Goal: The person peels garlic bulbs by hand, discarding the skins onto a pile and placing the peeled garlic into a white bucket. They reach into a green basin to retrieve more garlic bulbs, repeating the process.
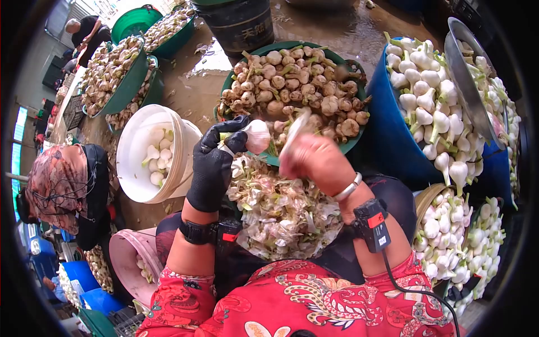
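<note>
My left hand [216, 160], in a black glove, is closed around the green stem of a garlic bulb [257, 136] with a pale pinkish skin. Just to the right is my bare right hand [315, 154], smeared by motion, with a blurred whitish shape at its fingers that I cannot make out. Beyond both hands stands a green basin [359, 140] full of brownish unpeeled garlic bulbs [297, 78]. Below the hands, at my lap, lies a heap of loose garlic skins [286, 216].
A white bucket [126, 151] with a few peeled bulbs stands left, a pink bucket [120, 253] below it. Blue tub [387, 118] of white garlic stands right, beside a metal pan [469, 84]. A black bucket [238, 28] is ahead. Co-workers [62, 191] [90, 33] are left.
</note>
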Tool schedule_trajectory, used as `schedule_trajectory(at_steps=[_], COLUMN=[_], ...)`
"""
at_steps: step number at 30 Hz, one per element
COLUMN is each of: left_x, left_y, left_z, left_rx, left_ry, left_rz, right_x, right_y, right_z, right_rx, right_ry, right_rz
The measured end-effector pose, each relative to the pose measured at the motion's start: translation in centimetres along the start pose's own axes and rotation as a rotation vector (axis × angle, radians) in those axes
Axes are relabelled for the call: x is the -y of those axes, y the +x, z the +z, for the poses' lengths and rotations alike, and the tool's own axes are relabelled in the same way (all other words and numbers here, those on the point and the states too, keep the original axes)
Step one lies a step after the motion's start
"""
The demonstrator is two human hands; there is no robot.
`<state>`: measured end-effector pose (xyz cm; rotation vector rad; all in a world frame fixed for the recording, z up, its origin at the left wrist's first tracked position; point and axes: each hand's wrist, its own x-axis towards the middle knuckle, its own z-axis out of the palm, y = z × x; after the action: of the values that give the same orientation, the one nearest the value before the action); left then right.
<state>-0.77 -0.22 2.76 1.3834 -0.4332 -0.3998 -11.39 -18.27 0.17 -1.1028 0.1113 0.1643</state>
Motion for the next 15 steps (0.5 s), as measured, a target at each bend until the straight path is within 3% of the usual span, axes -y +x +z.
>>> schedule_trajectory(at_steps=[1,2,3,5,7,8,9,11,15], left_x=[0.2,0.3,0.2,0.0,0.0,0.0,0.1,0.6,0.3], left_y=[0.0,0.0,-0.1,-0.3,-0.4,-0.4,-0.4,-0.2,-0.3], left_z=[-0.3,-0.5,-0.4,0.1,0.1,0.0,0.0,0.0,0.6], left_rx=[-0.005,-0.007,-0.008,-0.006,0.015,0.034,0.035,0.031,0.117], left_ry=[-0.063,-0.127,-0.126,-0.133,-0.097,-0.060,-0.061,-0.054,0.163], left_rz=[-0.027,-0.057,-0.059,-0.055,-0.060,-0.061,-0.062,-0.140,-0.079], right_x=[0.7,-0.5,-3.7,-3.7,-2.8,-2.2,-1.8,-1.2,0.1], right_y=[-0.4,-0.5,-1.1,-0.6,0.2,0.3,0.7,1.2,1.1], right_z=[0.3,0.6,0.1,0.7,0.7,1.1,1.4,1.7,1.5], right_rx=[0.162,0.306,0.256,0.206,-0.136,-0.320,-0.321,-0.453,-0.360], right_ry=[-0.283,-0.460,-0.972,-1.358,-0.944,-0.716,-0.715,-0.371,-0.433], right_rz=[0.255,0.341,-0.091,0.018,-0.034,-0.233,-0.231,-0.443,-0.408])
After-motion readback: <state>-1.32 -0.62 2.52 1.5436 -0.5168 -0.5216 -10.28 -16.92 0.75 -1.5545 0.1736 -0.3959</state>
